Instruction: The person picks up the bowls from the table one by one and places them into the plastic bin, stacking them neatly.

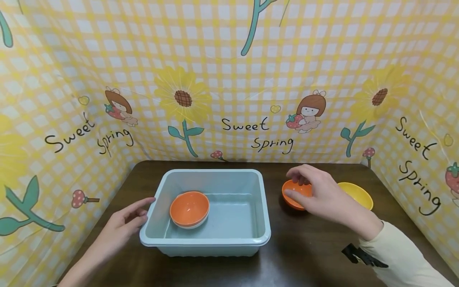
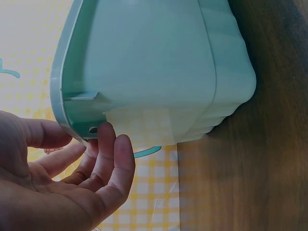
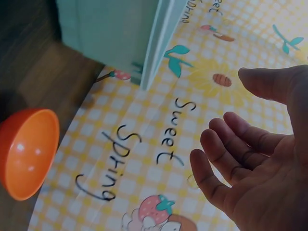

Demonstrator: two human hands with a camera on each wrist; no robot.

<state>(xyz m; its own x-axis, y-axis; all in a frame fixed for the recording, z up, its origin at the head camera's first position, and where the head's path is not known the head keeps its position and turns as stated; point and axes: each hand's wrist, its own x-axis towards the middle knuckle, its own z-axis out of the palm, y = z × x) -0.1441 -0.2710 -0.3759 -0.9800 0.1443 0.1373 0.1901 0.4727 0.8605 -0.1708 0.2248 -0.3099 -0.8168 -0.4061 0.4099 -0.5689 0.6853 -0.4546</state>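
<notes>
- Hovering over the loose orange bowl, the right hand has its thumb and fingers apart, bent, with nothing between them.
- In the head view that bowl lies at 9 o'clock from the right hand's middle, partly hidden beneath it; the right wrist view also puts it at 9 o'clock, clearly apart from the fingertips.
- A yellow bowl sits at 3 o'clock from the loose orange one, partly covered by the right hand and wrist.
- At 9 o'clock on the pale blue tub, the left hand holds the rim between its thumb and curled fingers.
- Inside the tub, toward 9 o'clock, a nested orange bowl rests in a whitish bowl, of which only a sliver shows.
- From the tub, the loose orange bowl stands at 3 o'clock on the dark wooden table.
- A yellow checked cloth rises at 12 o'clock and along both sides.
- The right forearm enters from 4 o'clock in a cream sleeve.
</notes>
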